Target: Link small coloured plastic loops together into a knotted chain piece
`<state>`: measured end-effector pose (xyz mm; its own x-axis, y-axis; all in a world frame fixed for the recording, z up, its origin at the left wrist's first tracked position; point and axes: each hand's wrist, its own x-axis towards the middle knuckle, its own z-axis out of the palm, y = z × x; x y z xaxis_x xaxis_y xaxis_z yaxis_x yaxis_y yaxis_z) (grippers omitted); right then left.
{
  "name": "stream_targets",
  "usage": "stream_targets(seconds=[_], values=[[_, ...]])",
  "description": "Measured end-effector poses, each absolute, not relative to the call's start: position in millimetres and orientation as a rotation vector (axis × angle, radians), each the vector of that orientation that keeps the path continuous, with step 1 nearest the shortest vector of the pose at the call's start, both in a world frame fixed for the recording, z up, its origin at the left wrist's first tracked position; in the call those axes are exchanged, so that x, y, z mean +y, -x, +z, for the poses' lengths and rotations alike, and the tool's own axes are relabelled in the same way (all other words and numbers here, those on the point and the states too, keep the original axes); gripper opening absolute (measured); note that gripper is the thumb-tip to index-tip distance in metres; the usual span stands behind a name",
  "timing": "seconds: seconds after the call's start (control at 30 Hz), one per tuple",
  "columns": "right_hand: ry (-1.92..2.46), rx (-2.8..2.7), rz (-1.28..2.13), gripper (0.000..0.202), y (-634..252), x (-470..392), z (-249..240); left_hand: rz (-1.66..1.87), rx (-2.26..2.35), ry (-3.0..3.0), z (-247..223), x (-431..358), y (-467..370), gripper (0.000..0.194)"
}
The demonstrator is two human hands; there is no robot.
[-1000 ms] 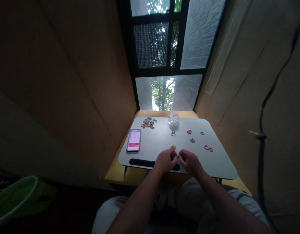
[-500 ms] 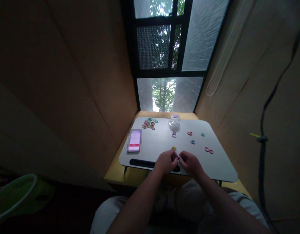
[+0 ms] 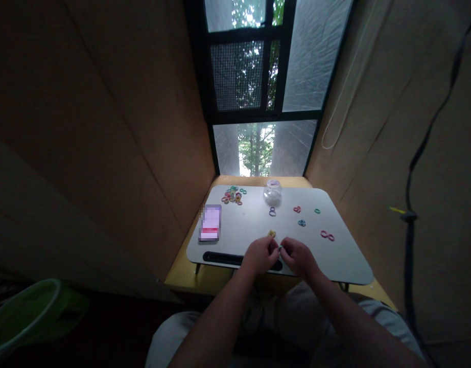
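Near the front edge of the white lap table (image 3: 246,222), my left hand (image 3: 260,254) and my right hand (image 3: 298,254) meet with fingertips pinched. Between them shows a sliver of a pale green hair tie (image 3: 280,247), mostly hidden by the fingers. Just beyond my left hand lie yellow hair ties (image 3: 272,233). Farther back are purple hair ties (image 3: 272,211). To the right sit red hair ties (image 3: 297,209), blue hair ties (image 3: 302,223), a green hair tie (image 3: 317,210) and pink hair ties (image 3: 327,235).
A mixed pile of hair ties (image 3: 232,196) lies at the back left. A clear round jar (image 3: 273,195) stands at the back middle. A phone (image 3: 210,223) rests on the left, above a black slot (image 3: 222,258). A window and walls enclose the table.
Both hands stay pinched together in the same place over the table, with barely any finger movement. The view has shifted very slightly.
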<state>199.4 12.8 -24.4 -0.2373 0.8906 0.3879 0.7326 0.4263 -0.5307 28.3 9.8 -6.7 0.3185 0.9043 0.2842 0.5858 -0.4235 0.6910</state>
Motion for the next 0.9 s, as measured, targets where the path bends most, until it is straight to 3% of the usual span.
stream_targets(seconds=[0.9], values=[[1.365,-2.037,0.359,0.013,-200.7,11.8,-20.1,0.859,1.318,-2.1,-2.4,10.9,-29.1,0.005]])
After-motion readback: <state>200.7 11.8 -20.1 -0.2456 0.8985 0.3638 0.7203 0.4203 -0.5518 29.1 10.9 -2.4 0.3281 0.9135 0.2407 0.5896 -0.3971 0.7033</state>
